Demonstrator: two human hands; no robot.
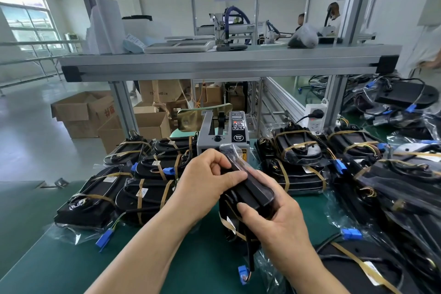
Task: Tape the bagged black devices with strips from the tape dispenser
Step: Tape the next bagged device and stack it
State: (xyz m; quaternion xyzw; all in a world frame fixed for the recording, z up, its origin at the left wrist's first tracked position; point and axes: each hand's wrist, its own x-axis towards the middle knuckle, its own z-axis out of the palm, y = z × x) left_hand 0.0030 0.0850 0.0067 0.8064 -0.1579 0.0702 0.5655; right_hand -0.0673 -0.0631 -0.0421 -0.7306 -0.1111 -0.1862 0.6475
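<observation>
A bagged black device [250,192] is held on edge above the green table, just in front of the grey tape dispenser [223,136]. My left hand [205,179] grips its upper end, thumb pressed along the top edge. My right hand [274,219] clasps the lower end from the right, thumb on the bag. A brown tape strip [230,225] wraps the device's lower part, and its cable with a blue connector [244,274] hangs down. The dispenser's slot is hidden behind the bag's top.
Taped bagged devices [148,196] are piled left of the dispenser, with more behind on the right [298,150] and a large heap at far right [405,188]. An aluminium shelf frame [214,64] spans overhead. A power strip [315,118] stands behind; cardboard boxes [86,114] sit on the floor.
</observation>
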